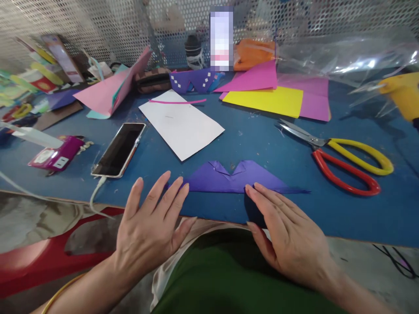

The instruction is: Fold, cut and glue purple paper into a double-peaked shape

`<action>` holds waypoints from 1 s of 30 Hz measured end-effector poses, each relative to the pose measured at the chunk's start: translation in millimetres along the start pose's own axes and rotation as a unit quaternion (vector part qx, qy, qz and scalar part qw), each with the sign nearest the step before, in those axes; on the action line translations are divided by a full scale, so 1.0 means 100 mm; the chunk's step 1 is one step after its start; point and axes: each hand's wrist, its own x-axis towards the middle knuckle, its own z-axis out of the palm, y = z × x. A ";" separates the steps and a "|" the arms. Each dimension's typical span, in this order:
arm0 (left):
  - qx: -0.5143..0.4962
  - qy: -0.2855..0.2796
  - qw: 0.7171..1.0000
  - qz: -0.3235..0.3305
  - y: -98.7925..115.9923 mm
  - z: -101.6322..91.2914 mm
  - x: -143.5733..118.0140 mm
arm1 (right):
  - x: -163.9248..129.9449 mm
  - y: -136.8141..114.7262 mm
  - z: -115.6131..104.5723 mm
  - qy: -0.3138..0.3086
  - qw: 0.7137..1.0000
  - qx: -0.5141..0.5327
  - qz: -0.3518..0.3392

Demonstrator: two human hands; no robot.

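Note:
A folded piece of purple paper [229, 179] lies flat near the table's front edge, with a V-shaped notch in its far side. My left hand [152, 220] is spread at its left end, fingertips on or just by the near edge. On the near edge right of the middle rest the outstretched fingertips of my right hand [288, 233]. Neither hand grips anything. Beyond the purple paper is a white sheet [186, 128] with a thin pink strip [178, 102] across its far part. Scissors [321, 141] with one yellow and one red handle lie open to the right.
A phone [119, 150] with a white cable lies at the left, beside a purple packet [60, 152]. Coloured paper sheets [265, 101] and a decorated purple mask [191, 81] are at the back. A yellow glue gun [401, 93] sits far right. A red chair [42, 257] stands lower left.

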 end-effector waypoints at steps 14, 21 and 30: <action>-0.003 0.001 0.999 -0.042 0.24 0.13 -0.08 | 0.14 -0.16 -0.03 0.033 0.996 -0.076 -0.020; -0.003 0.014 1.000 -0.026 0.24 0.16 -0.08 | 0.44 -0.37 0.15 -0.003 0.991 -0.012 -0.131; -0.058 0.011 0.996 -0.070 -0.01 0.05 -0.14 | 0.46 -0.38 0.23 -0.017 0.992 0.027 -0.119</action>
